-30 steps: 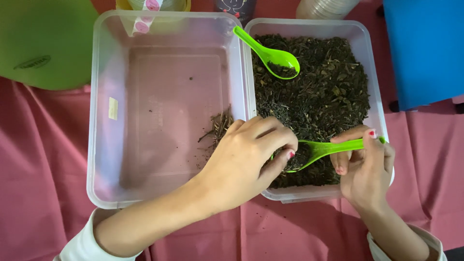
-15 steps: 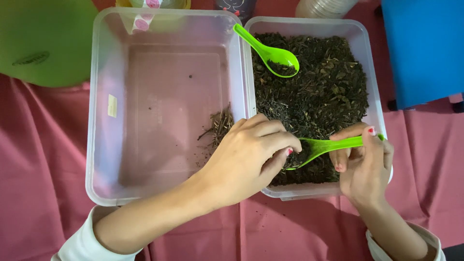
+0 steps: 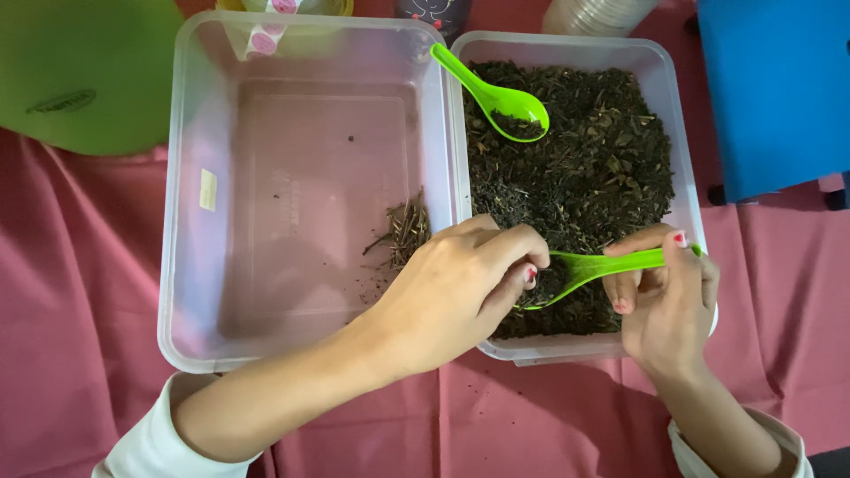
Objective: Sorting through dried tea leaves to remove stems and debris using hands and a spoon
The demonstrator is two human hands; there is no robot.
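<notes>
Two clear plastic tubs stand side by side on a pink cloth. The right tub (image 3: 682,115) is full of dark dried leaves (image 3: 584,150). The left tub (image 3: 177,221) holds only a small heap of thin brown stalks (image 3: 405,230) by its right wall. My right hand (image 3: 666,305) grips the handle of a bright green spoon (image 3: 602,264) whose bowl lies in the leaves. My left hand (image 3: 452,292) reaches across the tub walls, fingertips pinched together at the spoon's bowl; whether they hold a stalk is hidden. A second green spoon (image 3: 491,91) rests in the leaves at the far left corner.
A green round object (image 3: 84,71) lies at the far left and a blue sheet (image 3: 775,88) at the far right. Jars and a clear container (image 3: 593,13) stand behind the tubs. The pink cloth (image 3: 80,292) covers the table.
My left hand's fingers have curled tighter and closed on the spoon's bowl. The right hand and spoon have stayed almost still.
</notes>
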